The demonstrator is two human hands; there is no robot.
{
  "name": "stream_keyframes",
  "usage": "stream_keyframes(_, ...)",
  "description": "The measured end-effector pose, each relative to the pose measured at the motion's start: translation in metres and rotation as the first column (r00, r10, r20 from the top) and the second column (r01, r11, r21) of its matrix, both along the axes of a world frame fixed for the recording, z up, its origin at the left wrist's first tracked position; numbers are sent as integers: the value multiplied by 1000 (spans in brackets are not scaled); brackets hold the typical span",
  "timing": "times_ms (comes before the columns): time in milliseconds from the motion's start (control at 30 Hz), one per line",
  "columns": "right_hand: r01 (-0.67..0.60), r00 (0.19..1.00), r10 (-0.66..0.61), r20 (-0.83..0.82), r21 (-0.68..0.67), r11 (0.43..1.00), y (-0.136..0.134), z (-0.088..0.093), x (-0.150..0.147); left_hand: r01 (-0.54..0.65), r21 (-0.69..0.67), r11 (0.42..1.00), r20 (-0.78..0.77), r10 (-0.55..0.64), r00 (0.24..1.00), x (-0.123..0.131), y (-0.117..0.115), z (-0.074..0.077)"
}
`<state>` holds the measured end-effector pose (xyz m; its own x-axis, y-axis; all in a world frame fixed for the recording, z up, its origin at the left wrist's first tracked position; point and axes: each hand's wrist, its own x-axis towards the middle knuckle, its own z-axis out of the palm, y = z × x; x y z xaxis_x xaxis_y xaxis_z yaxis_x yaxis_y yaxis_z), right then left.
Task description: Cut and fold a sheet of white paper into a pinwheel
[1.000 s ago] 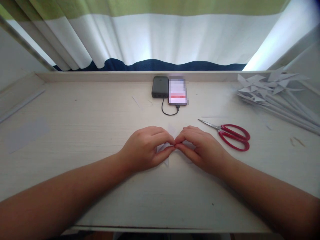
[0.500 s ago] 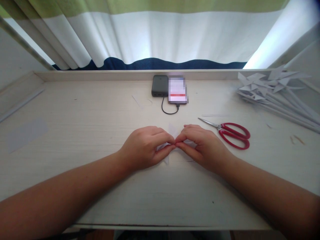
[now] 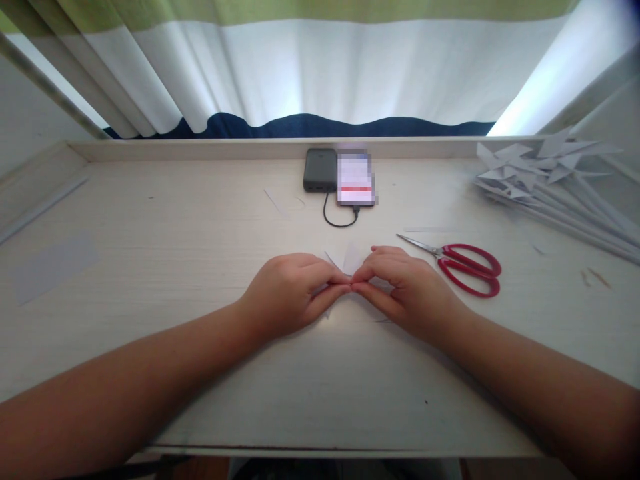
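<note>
Just left of a pair of red-handled scissors, a person's right hand and left hand met at the fingertips in the head camera's view, above a pale worktop. The right hand, closer of the two to the scissors, pinched a piece of white paper between thumb and forefinger, its other fingers curled. Farther left of the scissors, the left hand closed on the same white paper in a matching pinch. Flaps of the white paper, left of the scissors too, showed beyond the joined fingertips and below the left thumb; the fingers hid the rest, and its full shape could not be told.

The scissors lay flat, their blades pointing left and slightly away from the person. A thin paper strip lay just beyond them. Past the scissors and to their left, a dark power bank sat beside a phone with a blurred screen, joined by a short black cable. To the scissors' right and farther back, white paper pinwheels were heaped with long white sticks. Well to the scissors' left lay a flat paper rectangle. Behind the scissors, beyond the worktop, hung a green, white and navy curtain.
</note>
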<state>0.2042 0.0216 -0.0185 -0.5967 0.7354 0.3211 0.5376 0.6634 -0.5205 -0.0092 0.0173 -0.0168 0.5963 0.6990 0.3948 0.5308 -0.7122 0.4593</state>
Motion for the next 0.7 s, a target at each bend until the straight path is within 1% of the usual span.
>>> stream_keyframes(100,5,1000,-5,-18,25,1000,-1,2,-1,-13,-86,996,34,16,999,1,1,0)
stream_keyframes(167,-2,1000,3,-28,33,999,-2,3,-1,-9,-111,994,79,18,997,2,3,-1)
stream_keyframes(300,15,998,-16,-59,-8,1000,-4,4,-2,-29,-122,992,121,44,992,2,4,-1)
stream_keyframes(433,96,990,-107,-89,-120,988,-4,5,-2,-67,-123,990,110,81,991,2,2,0)
stream_keyframes(500,115,987,-132,-97,-160,980,-5,6,-2,-84,-120,989,114,98,989,2,1,1)
stream_keyframes(700,114,987,-131,-97,-158,981,-5,6,-2,-100,-124,987,114,114,987,4,0,1)
